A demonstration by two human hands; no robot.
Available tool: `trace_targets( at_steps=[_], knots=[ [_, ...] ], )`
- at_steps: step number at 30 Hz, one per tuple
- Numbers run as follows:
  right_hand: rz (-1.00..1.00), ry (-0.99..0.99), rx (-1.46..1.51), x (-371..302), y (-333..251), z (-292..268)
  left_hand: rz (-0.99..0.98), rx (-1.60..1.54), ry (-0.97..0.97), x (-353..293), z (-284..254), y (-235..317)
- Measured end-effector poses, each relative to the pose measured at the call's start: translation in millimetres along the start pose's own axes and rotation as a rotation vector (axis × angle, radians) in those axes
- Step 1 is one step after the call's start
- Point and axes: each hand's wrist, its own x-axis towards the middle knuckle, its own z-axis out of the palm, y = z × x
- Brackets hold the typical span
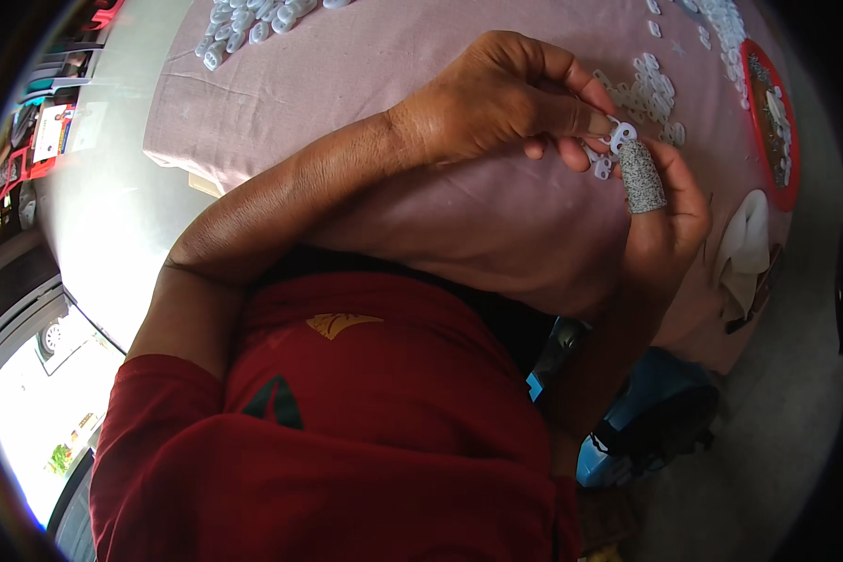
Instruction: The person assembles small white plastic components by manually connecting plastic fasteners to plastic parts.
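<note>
My left hand [506, 98] reaches across from the left, thumb and fingers pinched at a small white oval plastic piece with holes [623, 137]. Against the same piece, from the right, presses the thumb of my right hand [674, 197], its fingers curled behind. A grey speckled sleeve [642, 178] covers that thumb. Just below the left fingertips show more white pieces [601, 167]; whether they are joined to the held one I cannot tell. Behind both hands lies a loose heap of similar white pieces [651, 94] on the pink cloth [347, 98].
Another white heap [253, 21] lies at the far left of the table, and more pieces [721, 37] at the far right. A red tray [791, 131] holds grey speckled material and white pieces. A white cloth [745, 244] hangs near the right edge. Blue-and-black bag-like thing [651, 412] below.
</note>
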Motion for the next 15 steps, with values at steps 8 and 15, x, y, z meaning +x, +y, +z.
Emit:
trace_targets(
  at_steps=[8, 15],
  knots=[
    [-0.027, -0.012, -0.008, 0.2, 0.1, 3.0, -0.018, 0.014, 0.024, 0.4, 0.7, -0.2],
    [-0.029, -0.027, -0.109, -1.2, 0.2, 5.1, 0.011, 0.020, 0.038, -1.2, 1.2, -2.1]
  ],
)
